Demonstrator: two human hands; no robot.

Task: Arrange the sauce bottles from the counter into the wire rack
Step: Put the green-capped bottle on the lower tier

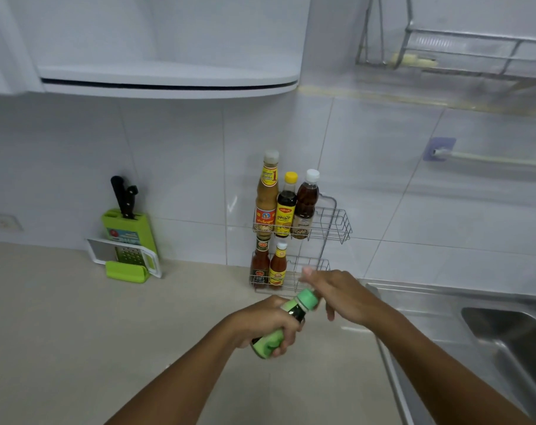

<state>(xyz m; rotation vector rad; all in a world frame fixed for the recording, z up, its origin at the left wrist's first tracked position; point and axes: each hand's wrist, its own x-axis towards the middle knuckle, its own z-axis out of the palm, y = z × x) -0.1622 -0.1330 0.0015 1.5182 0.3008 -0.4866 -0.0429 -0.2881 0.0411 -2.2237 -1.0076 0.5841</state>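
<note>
Your left hand (265, 325) is wrapped tight round the body of the green-capped bottle (283, 325), tipped so the cap points up toward the rack, lifted off the counter (76, 317). Your right hand (337, 294) is loosely open right beside the cap, fingers spread, gripping nothing; whether it touches the cap, I cannot tell. Bring that bottle upright before you go in, and steady the top with the right hand so it clears the wire front. Just beyond sits the wire rack (337, 223) on the tiled wall. Lower tier: a dark red sauce bottle (260, 265) and a yellow-labelled chilli bottle (277, 266) on the left, open room to their right. That looks like your slot. Upper tier: a tall tan bottle (266, 197), a yellow-capped dark bottle (286, 207), a white-capped amber bottle (305, 207), with space free at the right end.
</note>
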